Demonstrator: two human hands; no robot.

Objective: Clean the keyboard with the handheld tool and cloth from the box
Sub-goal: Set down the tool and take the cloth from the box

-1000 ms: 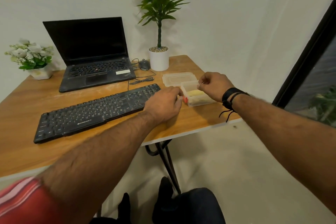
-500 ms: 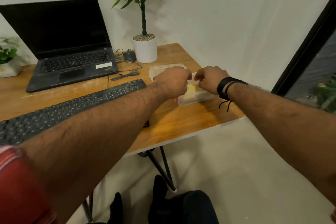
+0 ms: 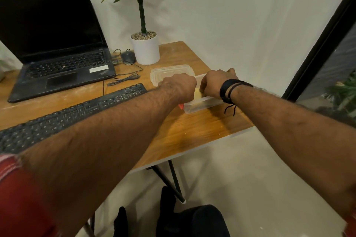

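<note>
Head view: both hands over the clear plastic box (image 3: pixel 200 107) on the wooden desk (image 3: pixel 192 131), left hand (image 3: pixel 178 86) and right hand (image 3: pixel 215 82) curled, grip hidden; black keyboard (image 3: pixel 77 113) lies left of the box.

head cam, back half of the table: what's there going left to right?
laptop → mouse → white plant pot → box lid → clear box, with both hands over it. Keyboard left out: it spans under most of these.
</note>
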